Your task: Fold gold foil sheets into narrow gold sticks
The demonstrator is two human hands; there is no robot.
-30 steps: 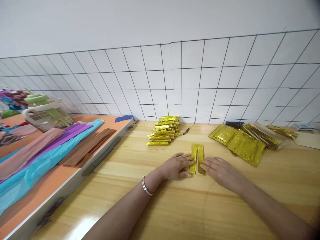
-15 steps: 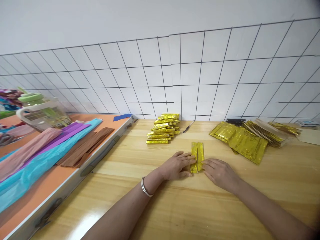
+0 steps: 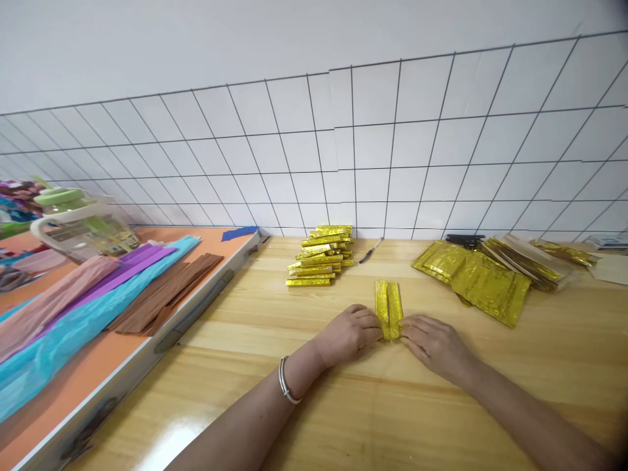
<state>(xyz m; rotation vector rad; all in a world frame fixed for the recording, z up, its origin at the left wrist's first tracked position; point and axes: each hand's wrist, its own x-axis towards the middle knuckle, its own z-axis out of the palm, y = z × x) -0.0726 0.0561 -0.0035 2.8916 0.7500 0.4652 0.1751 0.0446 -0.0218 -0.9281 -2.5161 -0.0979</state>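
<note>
Two hands work on a wooden table (image 3: 314,392). Loose gold sheets (image 3: 483,281) lie far right, and a stack (image 3: 321,256) of folded gold strips sits behind. Left hand (image 3: 349,335) and right hand (image 3: 434,341) meet at the near end of one folded strip (image 3: 388,306), fingertips closed on it from either side. Strip lies flat, pointing away, far end sticking out beyond both hands.

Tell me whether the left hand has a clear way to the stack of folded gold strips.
Probably yes: only bare table lies between the left hand and the stack, though it grips the folded gold piece.
</note>
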